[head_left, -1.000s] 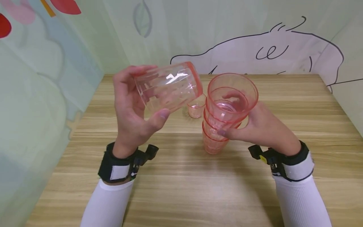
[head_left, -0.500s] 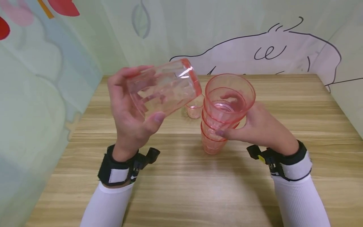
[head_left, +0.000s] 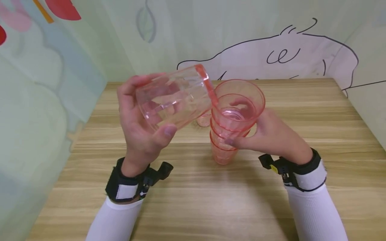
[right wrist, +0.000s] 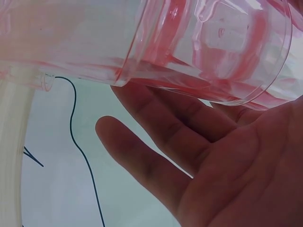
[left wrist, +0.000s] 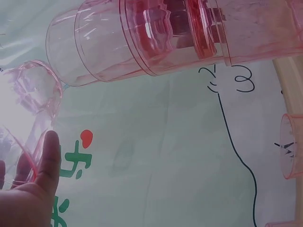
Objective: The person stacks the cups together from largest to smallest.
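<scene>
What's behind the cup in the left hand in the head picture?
Behind the tilted cup, the bottom of another pink cup shows on the wooden table. Its top is covered there, so I can't see it.

A pale green wall (head_left: 187, 30) spans the top of the frame, black line drawing (head_left: 283, 56) upper right, red shapes (head_left: 64, 9) upper left; a wood-grain table (head_left: 187, 187) fills the lower centre.

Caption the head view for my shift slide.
Left grip holds a tilted cup beside nested cups held in the right grip, wooden tabletop below.
</scene>
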Demonstrator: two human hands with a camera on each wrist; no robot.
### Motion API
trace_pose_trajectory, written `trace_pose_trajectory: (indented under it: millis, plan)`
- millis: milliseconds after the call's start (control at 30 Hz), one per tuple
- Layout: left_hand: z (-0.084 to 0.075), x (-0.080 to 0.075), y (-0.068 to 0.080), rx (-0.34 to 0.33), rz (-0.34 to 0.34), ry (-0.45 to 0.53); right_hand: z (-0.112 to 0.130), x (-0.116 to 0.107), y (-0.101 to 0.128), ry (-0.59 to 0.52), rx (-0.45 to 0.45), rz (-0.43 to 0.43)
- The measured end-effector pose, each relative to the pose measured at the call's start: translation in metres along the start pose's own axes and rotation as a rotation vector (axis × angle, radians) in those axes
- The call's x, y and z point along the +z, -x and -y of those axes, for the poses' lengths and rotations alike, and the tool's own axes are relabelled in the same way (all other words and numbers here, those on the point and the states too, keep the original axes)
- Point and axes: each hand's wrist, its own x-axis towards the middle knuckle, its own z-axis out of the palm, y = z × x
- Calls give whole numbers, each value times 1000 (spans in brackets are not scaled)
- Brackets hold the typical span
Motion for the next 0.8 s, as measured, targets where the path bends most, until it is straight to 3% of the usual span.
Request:
trace_pose_trajectory:
  millis: [367,600,800]
  plan:
    - [-6,4,0,-8,-17,21,1,-1,-1,5,0,12]
    - [-13,5,-5,-25,30,-50,0,1,0,19,16,5]
    - [-18,10,-13,8,75,-151,-1,1,1,12,28,6]
